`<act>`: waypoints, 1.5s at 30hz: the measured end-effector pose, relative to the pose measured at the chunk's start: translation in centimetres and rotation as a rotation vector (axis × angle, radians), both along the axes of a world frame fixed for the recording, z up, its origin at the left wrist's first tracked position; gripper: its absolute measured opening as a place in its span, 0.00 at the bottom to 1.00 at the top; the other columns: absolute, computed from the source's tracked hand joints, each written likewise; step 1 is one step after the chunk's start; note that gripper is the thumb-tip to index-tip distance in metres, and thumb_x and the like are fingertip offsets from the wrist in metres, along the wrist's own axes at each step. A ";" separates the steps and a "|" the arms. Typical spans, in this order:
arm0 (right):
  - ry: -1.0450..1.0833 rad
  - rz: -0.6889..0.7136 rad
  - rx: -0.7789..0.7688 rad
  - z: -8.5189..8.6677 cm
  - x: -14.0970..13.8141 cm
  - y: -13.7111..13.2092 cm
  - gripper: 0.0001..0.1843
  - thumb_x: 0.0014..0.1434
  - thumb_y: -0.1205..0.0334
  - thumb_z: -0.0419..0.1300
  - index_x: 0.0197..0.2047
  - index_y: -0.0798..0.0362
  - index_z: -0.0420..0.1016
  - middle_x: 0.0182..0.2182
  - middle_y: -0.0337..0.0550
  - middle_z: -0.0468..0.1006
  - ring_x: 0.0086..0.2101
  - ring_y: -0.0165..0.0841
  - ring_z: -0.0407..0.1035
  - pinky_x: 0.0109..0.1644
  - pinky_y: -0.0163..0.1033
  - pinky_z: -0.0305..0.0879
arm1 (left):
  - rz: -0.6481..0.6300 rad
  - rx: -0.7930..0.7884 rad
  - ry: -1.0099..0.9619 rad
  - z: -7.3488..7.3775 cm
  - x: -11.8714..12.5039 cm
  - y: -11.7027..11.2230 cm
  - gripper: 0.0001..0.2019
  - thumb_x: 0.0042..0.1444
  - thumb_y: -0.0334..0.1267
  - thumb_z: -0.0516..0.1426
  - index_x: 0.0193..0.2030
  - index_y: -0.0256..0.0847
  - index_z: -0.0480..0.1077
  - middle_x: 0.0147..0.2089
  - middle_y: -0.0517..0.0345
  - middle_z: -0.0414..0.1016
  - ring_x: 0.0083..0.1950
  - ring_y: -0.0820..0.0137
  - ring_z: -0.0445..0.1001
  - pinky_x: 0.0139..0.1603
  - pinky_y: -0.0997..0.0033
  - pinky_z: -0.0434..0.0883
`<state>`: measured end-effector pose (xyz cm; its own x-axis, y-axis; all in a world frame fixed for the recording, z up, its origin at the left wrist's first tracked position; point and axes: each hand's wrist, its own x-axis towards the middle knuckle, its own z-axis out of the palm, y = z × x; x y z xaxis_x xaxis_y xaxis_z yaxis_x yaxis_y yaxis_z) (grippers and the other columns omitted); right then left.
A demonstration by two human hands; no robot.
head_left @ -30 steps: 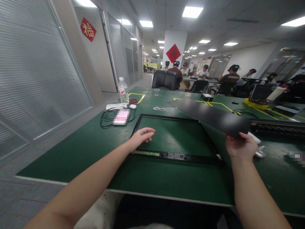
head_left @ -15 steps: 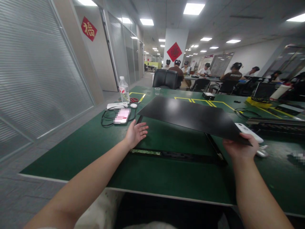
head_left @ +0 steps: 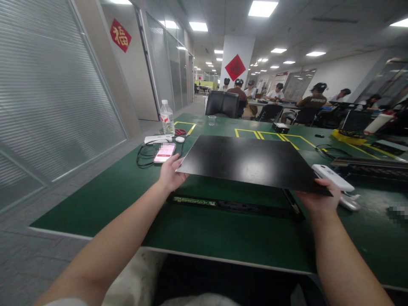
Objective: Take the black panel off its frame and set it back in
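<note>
Between both hands I hold a thin, dark, glossy panel (head_left: pixel 245 161) above the green table. My left hand (head_left: pixel 172 174) grips its near left corner, thumb on top and fingers underneath. At the near right corner my right hand (head_left: pixel 320 197) is closed on the sheet, its fingers mostly hidden below. Under the panel lies a black frame (head_left: pixel 248 208), with a strip of green circuit board (head_left: pixel 194 202) in its near bar. The panel covers the far part of this frame.
A water bottle (head_left: pixel 166 118), a phone (head_left: pixel 165 153), cables and red-handled scissors (head_left: pixel 180 131) are at the left. White devices (head_left: pixel 333 176) lie by my right hand, with long dark bars (head_left: pixel 369 165) beyond. A clear cup (head_left: pixel 212 120) stands at the far edge. People sit behind.
My left hand has gone from open and apart to holding the panel's left corner. The panel's left end has come down and nearer, so it lies more level.
</note>
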<state>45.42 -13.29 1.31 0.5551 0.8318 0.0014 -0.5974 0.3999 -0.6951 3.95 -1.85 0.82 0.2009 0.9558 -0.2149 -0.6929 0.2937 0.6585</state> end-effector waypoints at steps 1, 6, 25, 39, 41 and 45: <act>-0.014 0.021 -0.007 -0.1 0.0 0.0 0.41 0.36 0.68 0.56 0.58 0.52 0.77 0.46 0.47 0.84 0.31 0.38 0.78 0.31 0.42 0.77 | -0.001 -0.003 -0.003 0.1 -0.2 0.1 0.15 0.65 0.37 0.54 0.50 0.30 0.75 0.32 0.49 0.81 0.30 0.65 0.80 0.33 0.69 0.79; -0.152 0.171 -0.072 -0.5 0.1 0.2 0.37 0.41 0.66 0.57 0.57 0.47 0.78 0.46 0.44 0.85 0.37 0.40 0.80 0.36 0.42 0.78 | 0.057 0.052 -0.023 0.4 -0.5 0.0 0.12 0.54 0.26 0.58 0.45 0.33 0.76 0.33 0.53 0.83 0.30 0.67 0.81 0.31 0.72 0.78; -0.391 0.223 -0.457 -1.6 1.2 1.0 0.30 0.48 0.65 0.60 0.57 0.49 0.72 0.37 0.51 0.85 0.37 0.41 0.79 0.38 0.41 0.75 | 0.150 0.190 0.060 1.4 -2.6 0.4 0.15 0.43 0.32 0.60 0.40 0.35 0.79 0.34 0.52 0.83 0.33 0.61 0.81 0.34 0.66 0.79; -0.457 0.127 -0.639 -1.7 1.6 1.4 0.20 0.57 0.60 0.58 0.54 0.51 0.69 0.31 0.54 0.84 0.19 0.29 0.60 0.18 0.30 0.52 | 0.144 0.235 0.138 0.7 -1.6 0.3 0.18 0.42 0.29 0.61 0.42 0.34 0.79 0.39 0.51 0.84 0.39 0.62 0.82 0.35 0.71 0.78; -0.458 0.097 -0.669 -1.9 1.9 1.6 0.20 0.57 0.60 0.58 0.53 0.52 0.71 0.29 0.54 0.84 0.18 0.29 0.59 0.17 0.29 0.51 | 0.122 0.241 0.158 0.6 -1.3 0.3 0.18 0.41 0.28 0.61 0.43 0.34 0.79 0.39 0.51 0.84 0.39 0.62 0.82 0.33 0.73 0.76; -0.457 0.052 -0.680 -2.1 2.1 1.7 0.18 0.57 0.61 0.58 0.51 0.54 0.72 0.28 0.55 0.83 0.17 0.28 0.57 0.16 0.30 0.49 | 0.075 0.258 0.196 0.5 -0.8 0.0 0.21 0.40 0.28 0.61 0.44 0.35 0.80 0.37 0.53 0.84 0.38 0.63 0.81 0.32 0.73 0.76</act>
<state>47.55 -11.59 -0.83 0.5824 0.7571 -0.2960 -0.2028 -0.2172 -0.9548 3.12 -1.83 1.37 0.1063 0.9943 0.0086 -0.5593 0.0526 0.8273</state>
